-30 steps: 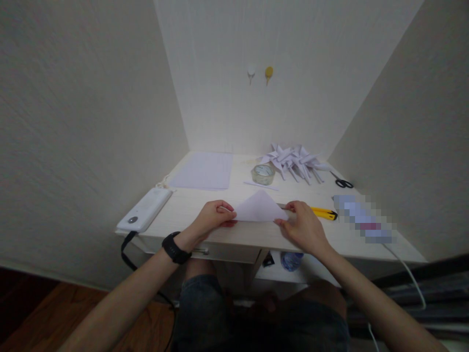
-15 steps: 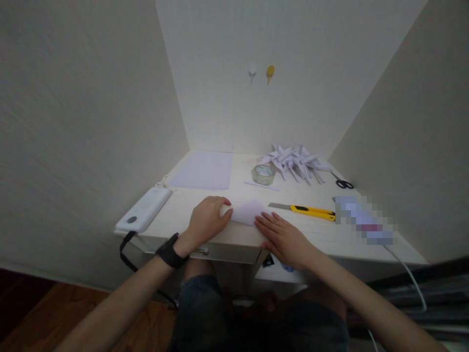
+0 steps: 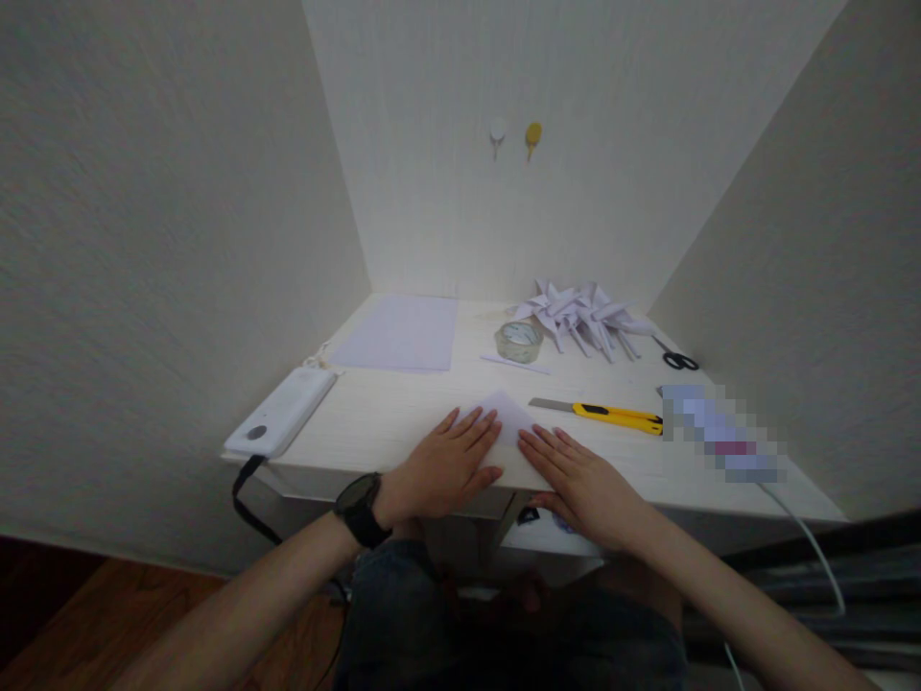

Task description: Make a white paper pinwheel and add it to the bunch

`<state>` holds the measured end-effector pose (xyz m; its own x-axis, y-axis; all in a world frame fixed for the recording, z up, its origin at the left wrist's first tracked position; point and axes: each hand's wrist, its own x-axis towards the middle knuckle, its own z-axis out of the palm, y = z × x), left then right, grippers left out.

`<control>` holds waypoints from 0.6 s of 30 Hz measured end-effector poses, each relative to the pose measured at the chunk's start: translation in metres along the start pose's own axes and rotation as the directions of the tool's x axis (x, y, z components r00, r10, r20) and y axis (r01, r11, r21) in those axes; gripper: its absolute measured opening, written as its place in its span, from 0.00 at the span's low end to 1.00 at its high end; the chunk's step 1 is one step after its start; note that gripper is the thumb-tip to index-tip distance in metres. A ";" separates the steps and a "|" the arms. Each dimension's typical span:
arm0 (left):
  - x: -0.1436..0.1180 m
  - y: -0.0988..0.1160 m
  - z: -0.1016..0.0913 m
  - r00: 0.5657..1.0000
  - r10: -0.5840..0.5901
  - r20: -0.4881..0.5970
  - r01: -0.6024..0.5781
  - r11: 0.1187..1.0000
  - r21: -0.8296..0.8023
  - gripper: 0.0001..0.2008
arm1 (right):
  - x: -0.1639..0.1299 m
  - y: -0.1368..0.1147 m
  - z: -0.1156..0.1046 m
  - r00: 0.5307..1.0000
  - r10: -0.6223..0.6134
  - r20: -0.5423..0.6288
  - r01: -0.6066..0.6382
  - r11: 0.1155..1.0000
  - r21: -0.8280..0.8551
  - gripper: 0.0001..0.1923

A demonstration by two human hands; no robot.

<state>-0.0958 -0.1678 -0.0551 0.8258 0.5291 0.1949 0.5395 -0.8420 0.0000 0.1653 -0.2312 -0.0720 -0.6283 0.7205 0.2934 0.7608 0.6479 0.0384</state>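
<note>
All my fingers outstretched, left hand (image 3: 447, 467) and right hand (image 3: 586, 483) touching white paper (image 3: 509, 414), tip pointing away, yellow utility knife (image 3: 623, 418) (blade bared) just past my right fingertips.

Dim, grey light is palest low on the far wall (image 3: 446, 221), above the desk (image 3: 366, 408). The 2 side walls (image 3: 173, 240) are darker, grainy. Shadow swallows the legs (image 3: 399, 605); 1 patch (image 3: 720, 432) at right is pixelated.
</note>
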 end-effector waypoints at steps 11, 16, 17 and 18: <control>-0.046 -0.032 -0.017 0.995 -0.086 0.054 0.087 0.996 -0.017 0.27 | -0.034 0.016 -0.013 0.999 0.046 -0.012 -0.047 0.999 -0.028 0.33; -0.059 -0.038 -0.028 0.989 -0.133 0.057 0.133 0.991 0.008 0.27 | -0.042 0.020 -0.014 0.998 0.057 -0.033 -0.058 0.998 -0.038 0.33; -0.061 -0.039 -0.030 0.987 -0.151 0.055 0.151 0.988 0.019 0.27 | -0.042 0.020 -0.014 0.998 0.059 -0.035 -0.060 0.998 -0.037 0.33; -0.061 -0.040 -0.031 0.984 -0.171 0.050 0.169 0.985 0.031 0.27 | -0.042 0.020 -0.014 0.998 0.061 -0.035 -0.062 0.997 -0.034 0.33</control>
<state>-0.1730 -0.1700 -0.0364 0.7288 0.6697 0.1428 0.6763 -0.7366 0.0028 0.2089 -0.2522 -0.0703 -0.5748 0.7495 0.3285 0.8034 0.5931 0.0526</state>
